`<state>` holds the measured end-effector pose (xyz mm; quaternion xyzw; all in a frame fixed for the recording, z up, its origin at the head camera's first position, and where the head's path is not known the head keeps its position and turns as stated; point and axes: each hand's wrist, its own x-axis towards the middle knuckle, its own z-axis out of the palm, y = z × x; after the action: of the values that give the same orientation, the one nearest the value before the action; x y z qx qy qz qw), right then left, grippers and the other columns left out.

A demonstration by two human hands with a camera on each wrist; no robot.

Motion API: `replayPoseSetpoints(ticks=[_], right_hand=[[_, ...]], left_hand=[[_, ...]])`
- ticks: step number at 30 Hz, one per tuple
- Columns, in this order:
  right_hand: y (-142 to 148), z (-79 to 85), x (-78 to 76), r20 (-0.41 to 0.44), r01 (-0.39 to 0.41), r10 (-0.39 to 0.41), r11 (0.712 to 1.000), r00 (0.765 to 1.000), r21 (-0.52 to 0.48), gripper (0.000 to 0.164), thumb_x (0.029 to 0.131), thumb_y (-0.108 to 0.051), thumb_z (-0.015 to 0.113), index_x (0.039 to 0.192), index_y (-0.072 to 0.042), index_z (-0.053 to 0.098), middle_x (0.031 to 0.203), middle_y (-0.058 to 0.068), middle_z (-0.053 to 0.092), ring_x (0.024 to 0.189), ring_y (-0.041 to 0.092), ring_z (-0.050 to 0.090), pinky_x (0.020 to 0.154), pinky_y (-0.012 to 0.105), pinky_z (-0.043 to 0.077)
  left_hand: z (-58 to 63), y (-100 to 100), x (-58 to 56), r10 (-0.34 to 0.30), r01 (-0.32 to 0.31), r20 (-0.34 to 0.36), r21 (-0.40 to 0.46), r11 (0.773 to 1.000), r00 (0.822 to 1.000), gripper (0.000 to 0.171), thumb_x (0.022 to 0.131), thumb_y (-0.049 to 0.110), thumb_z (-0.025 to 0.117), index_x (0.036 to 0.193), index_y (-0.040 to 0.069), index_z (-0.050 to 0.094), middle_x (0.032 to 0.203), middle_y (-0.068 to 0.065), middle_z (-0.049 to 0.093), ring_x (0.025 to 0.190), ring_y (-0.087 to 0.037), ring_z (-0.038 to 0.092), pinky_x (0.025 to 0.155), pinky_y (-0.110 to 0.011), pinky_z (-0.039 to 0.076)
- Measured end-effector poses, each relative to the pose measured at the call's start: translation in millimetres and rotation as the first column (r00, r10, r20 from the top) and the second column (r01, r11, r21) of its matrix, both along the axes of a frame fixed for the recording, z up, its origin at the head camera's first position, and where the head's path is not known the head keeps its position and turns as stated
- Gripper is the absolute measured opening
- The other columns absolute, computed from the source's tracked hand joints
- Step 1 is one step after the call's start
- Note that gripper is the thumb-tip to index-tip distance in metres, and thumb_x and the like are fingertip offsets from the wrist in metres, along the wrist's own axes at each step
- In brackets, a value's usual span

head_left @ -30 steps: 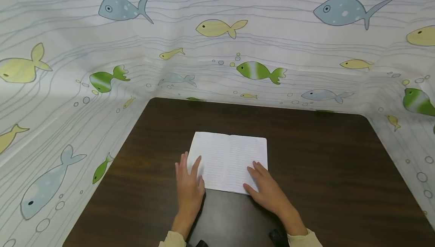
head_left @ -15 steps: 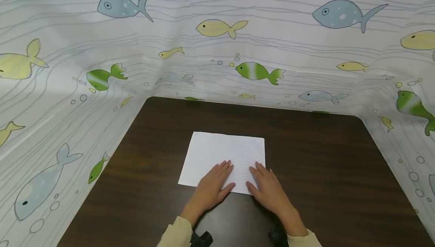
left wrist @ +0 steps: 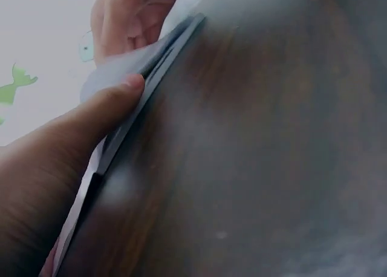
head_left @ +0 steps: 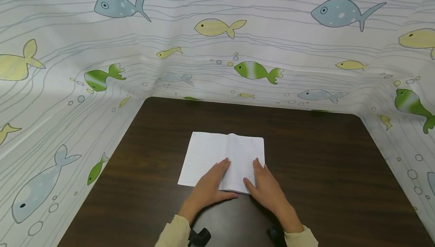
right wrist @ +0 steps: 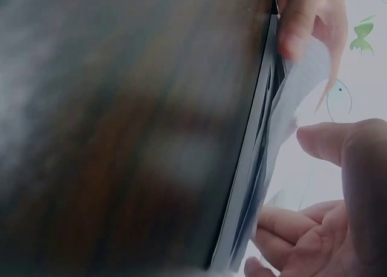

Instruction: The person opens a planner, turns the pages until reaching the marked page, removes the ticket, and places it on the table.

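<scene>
A notebook (head_left: 207, 148) lies spread on the table, its lined white pages facing up. Along the fold, a page arches up in a soft bulge (head_left: 232, 148). My left hand (head_left: 208, 188) rests over the lower part of the notebook by the fold, thumb stretched along the near edge. In the left wrist view its thumb (left wrist: 115, 107) touches the edge of the raised page. My right hand (head_left: 270, 190) lies at the right page's lower right edge, fingers extended. The right wrist view shows the stacked page edges (right wrist: 251, 150) beside this hand, its thumb (right wrist: 329, 141) held apart from them.
The dark wooden table (head_left: 323, 171) surrounds the notebook. Behind and at both sides hangs a white fish-print cloth (head_left: 289, 39). A black strap piece (head_left: 200, 236) is at the left wrist, another dark one (head_left: 276, 235) at the right.
My left hand has come from the left page's outer edge rightward to near the fold, and a page now bulges there. The right hand has shifted only slightly.
</scene>
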<state>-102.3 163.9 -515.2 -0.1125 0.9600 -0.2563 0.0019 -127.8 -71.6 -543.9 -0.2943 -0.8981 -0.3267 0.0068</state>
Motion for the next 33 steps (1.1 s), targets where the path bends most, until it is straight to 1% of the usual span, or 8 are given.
replayPoseSetpoints(ticks=[2, 6, 12, 17, 22, 25, 29, 33], right_hand=[[-3, 0.7, -1.7, 0.028, -0.016, 0.017, 0.999, 0.999, -0.036, 0.074, 0.102, -0.034, 0.064, 0.152, 0.014, 0.038, 0.158, 0.029, 0.039, 0.145, 0.045, 0.041, 0.119, 0.059, 0.032], [-3, -0.1, -3.6, 0.079, -0.011, 0.017, 0.997, 0.997, -0.074, 0.073, 0.103, -0.037, 0.062, 0.155, 0.009, 0.037, 0.161, 0.025, 0.037, 0.144, 0.048, 0.041, 0.117, 0.060, 0.035], [4, -0.2, -4.9, 0.072, 0.014, -0.005, 0.993, 0.997, -0.116, 0.067, 0.103, -0.029, 0.064, 0.153, 0.009, 0.041, 0.158, 0.023, 0.042, 0.144, 0.043, 0.044, 0.116, 0.058, 0.037], [7, -0.1, -5.9, 0.112, 0.078, -0.057, 0.978, 0.992, -0.193, 0.076, 0.106, -0.034, 0.060, 0.158, 0.010, 0.026, 0.158, 0.021, 0.043, 0.147, 0.038, 0.040, 0.118, 0.056, 0.034], [3, 0.4, -5.2, 0.158, 0.128, -0.087, 0.954, 0.983, -0.270, 0.081, 0.109, -0.044, 0.049, 0.162, 0.006, 0.013, 0.161, 0.019, 0.039, 0.151, 0.037, 0.032, 0.122, 0.058, 0.026], [-6, -0.2, -4.3, 0.165, 0.134, -0.087, 0.945, 0.982, -0.299, 0.081, 0.109, -0.046, 0.047, 0.162, 0.006, 0.014, 0.162, 0.019, 0.038, 0.152, 0.036, 0.031, 0.122, 0.058, 0.025], [-20, -2.6, -5.7, 0.169, 0.113, -0.062, 0.945, 0.984, -0.308, 0.082, 0.108, -0.044, 0.051, 0.162, 0.005, 0.015, 0.168, 0.018, 0.024, 0.154, 0.034, 0.026, 0.123, 0.055, 0.025], [-34, -2.0, -11.0, 0.162, 0.084, -0.033, 0.944, 0.986, -0.318, 0.086, 0.107, -0.043, 0.054, 0.163, 0.004, 0.009, 0.170, 0.019, 0.011, 0.156, 0.031, 0.020, 0.124, 0.052, 0.023]], left_hand=[[1.0, -2, -0.5, 0.015, -0.018, 0.058, 0.042, 0.999, 0.998, 0.109, 0.079, 0.056, 0.086, 0.162, 0.009, 0.033, 0.166, -0.006, 0.035, 0.151, -0.022, 0.037, 0.120, -0.042, 0.036], [2.1, -7, -1.2, 0.022, -0.036, 0.105, 0.134, 0.990, 0.994, 0.111, 0.077, 0.052, 0.089, 0.162, 0.009, 0.032, 0.166, -0.009, 0.037, 0.150, -0.025, 0.039, 0.118, -0.047, 0.039], [2.8, -14, -2.6, 0.019, -0.053, 0.163, 0.207, 0.977, 0.987, 0.109, 0.075, 0.046, 0.093, 0.162, 0.012, 0.036, 0.163, -0.008, 0.041, 0.148, -0.026, 0.042, 0.117, -0.050, 0.039], [0.5, -23, -0.6, 0.054, -0.089, 0.167, 0.212, 0.973, 0.985, 0.096, 0.077, 0.041, 0.092, 0.157, 0.013, 0.046, 0.156, -0.005, 0.050, 0.143, -0.024, 0.048, 0.115, -0.048, 0.042], [0.8, -41, 4.3, 0.044, -0.079, 0.140, 0.257, 0.963, 0.989, 0.083, 0.085, 0.017, 0.087, 0.154, 0.002, 0.045, 0.151, -0.013, 0.055, 0.139, -0.027, 0.054, 0.114, -0.049, 0.043], [3.8, -58, 3.4, 0.026, -0.058, 0.137, 0.241, 0.969, 0.990, 0.084, 0.087, 0.006, 0.081, 0.157, -0.004, 0.035, 0.154, -0.019, 0.050, 0.137, -0.026, 0.055, 0.114, -0.048, 0.042], [12.6, -83, -3.6, 0.013, -0.032, 0.146, 0.127, 0.991, 0.989, 0.086, 0.094, 0.009, 0.073, 0.161, -0.005, 0.022, 0.161, -0.021, 0.040, 0.142, -0.024, 0.050, 0.115, -0.050, 0.040], [20.7, -104, -4.8, 0.044, -0.053, 0.147, 0.052, 0.997, 0.988, 0.079, 0.101, 0.005, 0.061, 0.163, -0.003, 0.013, 0.163, -0.023, 0.035, 0.144, -0.032, 0.046, 0.113, -0.054, 0.040]])
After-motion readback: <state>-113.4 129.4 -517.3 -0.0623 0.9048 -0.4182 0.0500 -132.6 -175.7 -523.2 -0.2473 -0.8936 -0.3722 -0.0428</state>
